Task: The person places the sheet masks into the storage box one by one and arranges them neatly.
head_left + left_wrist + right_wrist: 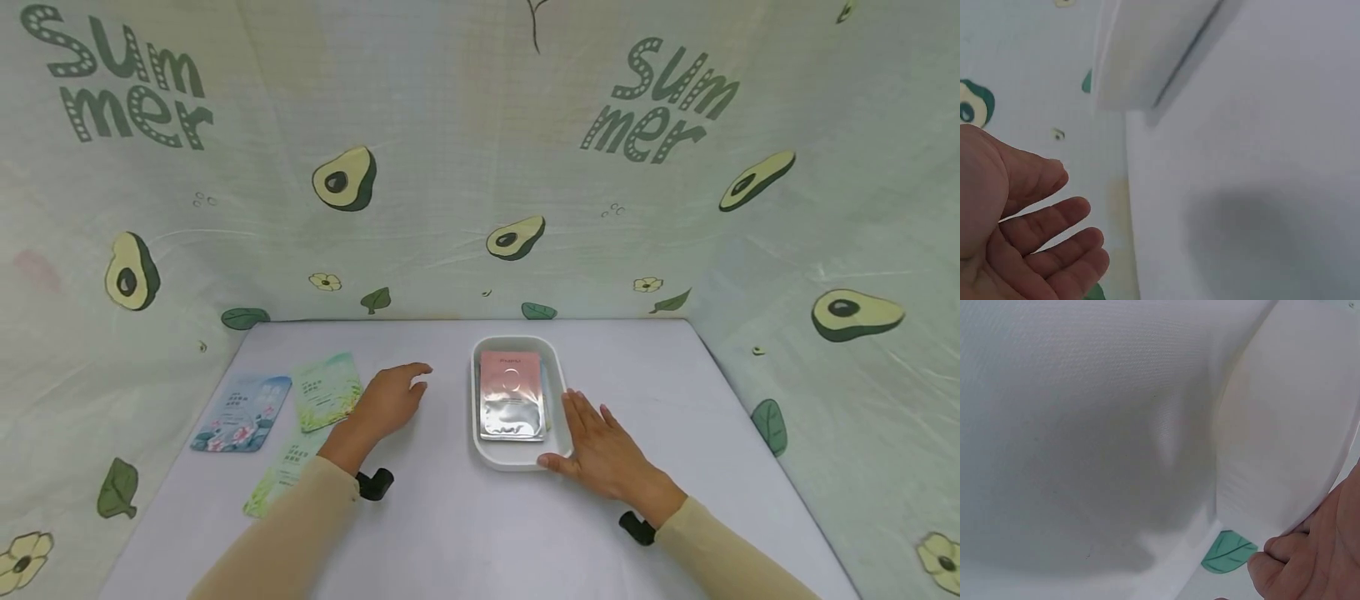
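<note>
In the head view a white tray (516, 457) lies in the middle of the table. A pink and silver sheet mask packet (512, 396) lies inside it, with the edge of a bluish packet (547, 392) peeking out beneath. My right hand (603, 450) rests against the tray's right side, fingers extended along the rim and thumb at the near corner. In the right wrist view its fingers meet the tray's edge (1285, 425). My left hand (390, 400) hovers between the tray and the loose packets, holding nothing, fingers loosely bent. The left wrist view shows its palm and spread fingers (1054, 225).
Left of my left hand lie a blue packet (242, 414) with pink flowers, a green packet (327, 390), and another light green packet (288, 471) partly under my forearm. A patterned cloth (450, 167) hangs behind the white table (450, 533).
</note>
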Motion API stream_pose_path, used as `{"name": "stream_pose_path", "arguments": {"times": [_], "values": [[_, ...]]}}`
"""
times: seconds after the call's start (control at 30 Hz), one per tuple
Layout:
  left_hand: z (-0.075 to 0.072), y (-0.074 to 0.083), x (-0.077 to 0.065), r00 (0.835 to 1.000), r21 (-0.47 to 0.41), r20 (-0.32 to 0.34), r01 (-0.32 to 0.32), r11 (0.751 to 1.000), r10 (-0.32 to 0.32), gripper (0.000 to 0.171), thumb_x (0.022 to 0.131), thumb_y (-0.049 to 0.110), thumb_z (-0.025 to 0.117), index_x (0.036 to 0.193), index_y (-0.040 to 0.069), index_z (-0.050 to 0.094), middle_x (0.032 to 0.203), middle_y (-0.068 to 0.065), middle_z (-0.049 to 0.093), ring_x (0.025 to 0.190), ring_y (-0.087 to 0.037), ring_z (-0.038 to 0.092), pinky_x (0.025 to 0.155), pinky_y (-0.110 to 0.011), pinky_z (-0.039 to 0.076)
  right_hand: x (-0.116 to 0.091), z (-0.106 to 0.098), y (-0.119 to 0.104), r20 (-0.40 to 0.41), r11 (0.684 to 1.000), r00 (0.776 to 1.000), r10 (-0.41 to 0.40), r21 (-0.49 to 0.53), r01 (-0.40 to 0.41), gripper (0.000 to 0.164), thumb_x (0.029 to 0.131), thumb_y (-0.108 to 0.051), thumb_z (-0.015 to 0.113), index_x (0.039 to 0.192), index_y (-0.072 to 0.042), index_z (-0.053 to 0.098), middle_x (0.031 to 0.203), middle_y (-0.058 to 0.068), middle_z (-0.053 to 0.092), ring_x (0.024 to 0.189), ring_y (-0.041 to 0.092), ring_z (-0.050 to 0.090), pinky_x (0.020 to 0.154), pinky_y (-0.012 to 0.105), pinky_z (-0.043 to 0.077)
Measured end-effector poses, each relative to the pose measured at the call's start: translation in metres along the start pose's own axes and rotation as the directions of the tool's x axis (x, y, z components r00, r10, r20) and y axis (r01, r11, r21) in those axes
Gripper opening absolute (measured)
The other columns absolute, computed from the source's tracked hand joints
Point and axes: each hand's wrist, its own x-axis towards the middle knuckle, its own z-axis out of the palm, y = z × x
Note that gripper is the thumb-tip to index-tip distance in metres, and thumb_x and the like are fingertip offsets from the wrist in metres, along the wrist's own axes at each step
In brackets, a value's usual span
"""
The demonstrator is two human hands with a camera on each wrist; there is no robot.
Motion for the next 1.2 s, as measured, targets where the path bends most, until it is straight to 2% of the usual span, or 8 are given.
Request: {"name": "stream_pose_path", "arguments": {"times": [0.13, 0.3, 0.4, 0.53, 0.73, 0.83, 1.03, 1.2], "values": [[-0.011, -0.041, -0.015, 0.995, 0.035, 0.04, 0.09, 0.995, -0.092, 0.046, 0.11, 0.018, 0.053, 0.153, -0.001, 0.051, 0.155, -0.025, 0.052, 0.147, -0.046, 0.046, 0.119, -0.058, 0.04, 0.001, 0.0, 0.0, 0.006, 1.0, 1.0, 0.003, 0.002, -0.003, 0.112, 0.097, -0.076, 0.052, 0.163, 0.01, 0.024, 0.169, 0.029, 0.028, 0.158, 0.04, 0.029, 0.124, 0.062, 0.03], [-0.022, -0.086, -0.034, 0.973, 0.108, 0.137, 0.172, 0.979, -0.186, 0.065, 0.113, 0.028, 0.046, 0.158, -0.016, 0.029, 0.163, -0.041, 0.026, 0.152, -0.061, 0.019, 0.123, -0.069, 0.022, 0.001, -0.001, 0.001, 0.005, 1.0, 1.0, 0.006, 0.004, -0.007, 0.112, 0.097, -0.076, 0.054, 0.162, 0.01, 0.024, 0.168, 0.03, 0.028, 0.158, 0.041, 0.03, 0.123, 0.063, 0.03], [-0.024, -0.105, -0.041, 0.958, 0.138, 0.184, 0.195, 0.971, -0.218, 0.073, 0.114, 0.033, 0.044, 0.157, -0.021, 0.02, 0.163, -0.046, 0.014, 0.151, -0.066, 0.009, 0.122, -0.073, 0.016, 0.001, -0.001, 0.001, -0.001, 1.0, 1.0, 0.002, 0.003, -0.002, 0.112, 0.097, -0.076, 0.053, 0.162, 0.011, 0.024, 0.168, 0.03, 0.029, 0.157, 0.041, 0.031, 0.123, 0.063, 0.031], [-0.024, -0.118, -0.044, 0.951, 0.138, 0.21, 0.2, 0.97, -0.226, 0.075, 0.115, 0.034, 0.041, 0.156, -0.023, 0.016, 0.162, -0.048, 0.006, 0.15, -0.067, 0.003, 0.121, -0.075, 0.012, 0.001, -0.001, 0.001, -0.011, 1.0, 1.0, -0.009, 0.0, 0.009, 0.112, 0.097, -0.076, 0.053, 0.161, 0.012, 0.026, 0.167, 0.031, 0.03, 0.156, 0.042, 0.032, 0.122, 0.064, 0.032], [-0.015, -0.123, -0.042, 0.955, 0.157, 0.218, 0.167, 0.973, -0.199, 0.076, 0.115, 0.038, 0.039, 0.158, -0.02, 0.016, 0.164, -0.046, 0.004, 0.153, -0.064, 0.002, 0.123, -0.074, 0.008, 0.002, -0.001, 0.0, -0.007, 1.0, 1.0, -0.007, 0.003, 0.007, 0.112, 0.097, -0.076, 0.053, 0.161, 0.012, 0.026, 0.167, 0.031, 0.03, 0.156, 0.043, 0.032, 0.121, 0.064, 0.032], [-0.01, -0.118, -0.041, 0.956, 0.161, 0.228, 0.147, 0.976, -0.182, 0.075, 0.115, 0.038, 0.039, 0.159, -0.019, 0.015, 0.166, -0.044, 0.003, 0.154, -0.062, 0.001, 0.124, -0.072, 0.008, 0.002, -0.001, 0.0, 0.005, 1.0, 1.0, 0.002, 0.003, -0.002, 0.112, 0.097, -0.077, 0.052, 0.162, 0.01, 0.025, 0.168, 0.03, 0.029, 0.157, 0.041, 0.031, 0.123, 0.063, 0.031], [0.006, -0.097, -0.048, 0.972, 0.188, 0.222, 0.037, 0.982, -0.079, 0.069, 0.114, 0.033, 0.045, 0.158, -0.017, 0.027, 0.166, -0.041, 0.016, 0.155, -0.059, 0.013, 0.124, -0.069, 0.018, 0.0, -0.001, 0.0, -0.009, 1.0, 1.0, -0.002, 0.01, 0.002, 0.11, 0.098, -0.074, 0.054, 0.161, 0.011, 0.026, 0.167, 0.031, 0.031, 0.156, 0.042, 0.033, 0.122, 0.064, 0.032], [0.02, -0.079, -0.064, 0.967, 0.195, 0.253, -0.037, 0.98, -0.014, 0.066, 0.113, 0.033, 0.049, 0.16, -0.01, 0.032, 0.169, -0.034, 0.022, 0.158, -0.052, 0.018, 0.125, -0.065, 0.024, -0.001, -0.001, 0.0, -0.012, 1.0, 1.0, 0.001, 0.015, -0.001, 0.109, 0.098, -0.074, 0.054, 0.161, 0.011, 0.026, 0.167, 0.03, 0.031, 0.156, 0.042, 0.032, 0.122, 0.064, 0.032]]}}
